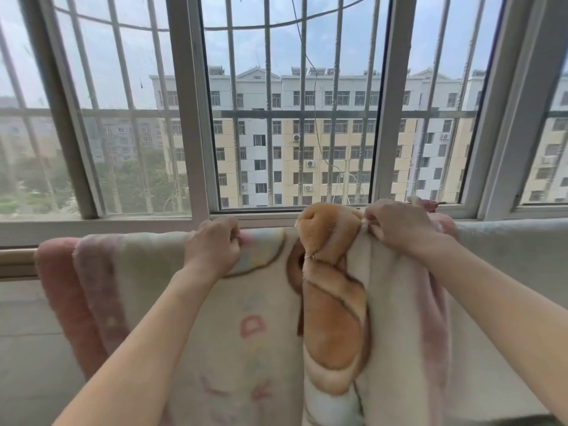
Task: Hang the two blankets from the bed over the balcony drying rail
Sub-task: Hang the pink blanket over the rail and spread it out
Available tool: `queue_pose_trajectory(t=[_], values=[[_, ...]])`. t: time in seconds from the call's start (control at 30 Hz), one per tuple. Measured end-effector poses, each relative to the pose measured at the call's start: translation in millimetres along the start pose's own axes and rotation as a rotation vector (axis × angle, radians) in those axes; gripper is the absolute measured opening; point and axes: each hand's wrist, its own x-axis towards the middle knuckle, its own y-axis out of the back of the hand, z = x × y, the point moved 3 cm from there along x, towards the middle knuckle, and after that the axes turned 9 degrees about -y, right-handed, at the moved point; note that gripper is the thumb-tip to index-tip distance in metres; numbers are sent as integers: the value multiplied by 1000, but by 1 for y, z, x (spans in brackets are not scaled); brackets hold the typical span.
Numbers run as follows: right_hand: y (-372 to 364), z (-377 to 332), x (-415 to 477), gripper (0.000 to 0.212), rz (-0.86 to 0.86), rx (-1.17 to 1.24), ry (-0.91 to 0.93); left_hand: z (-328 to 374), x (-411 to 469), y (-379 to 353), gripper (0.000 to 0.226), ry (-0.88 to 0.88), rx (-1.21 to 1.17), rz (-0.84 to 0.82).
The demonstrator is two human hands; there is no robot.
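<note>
the patterned blanket [261,302] hangs over the drying rail [17,259], bunched into a thick fold mid-way. if i tug that fold sideways too hard, i think the whole drape could slide off the rail. the left hand [215,244] curls round the top edge; the right hand [396,229] pinches the bunch (fingertips buried in pile). the pale cloth [507,241] further right may be the second blanket.

A cream blanket [261,302], pink-edged and printed with an orange-brown figure, is draped over the tan rail [17,256], its right part bunched into a fold. A pale blanket [507,241] is hung beside it.
</note>
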Motion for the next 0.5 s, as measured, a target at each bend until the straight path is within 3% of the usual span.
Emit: queue_pose_trajectory(t=[0.1, 0.17, 0.27, 0.37, 0.5], values=[[-5, -12, -3, 14, 70, 48, 49, 5, 1, 1, 7, 48, 65, 9], [-8, -15, -4, 27, 67, 73, 38, 10, 0, -3, 14, 46, 100, 7], [-16, -25, -4, 49, -12, 136, 98, 25, -2, -15, 27, -90, 17, 13], [-20, -35, -5, 47, -44, 296, 126, 42, -1, -25, 33, -253, -5, -28], [-21, -54, -8, 62, -27, 246, 209, 49, 4, -28, 22, -326, -61, 22]])
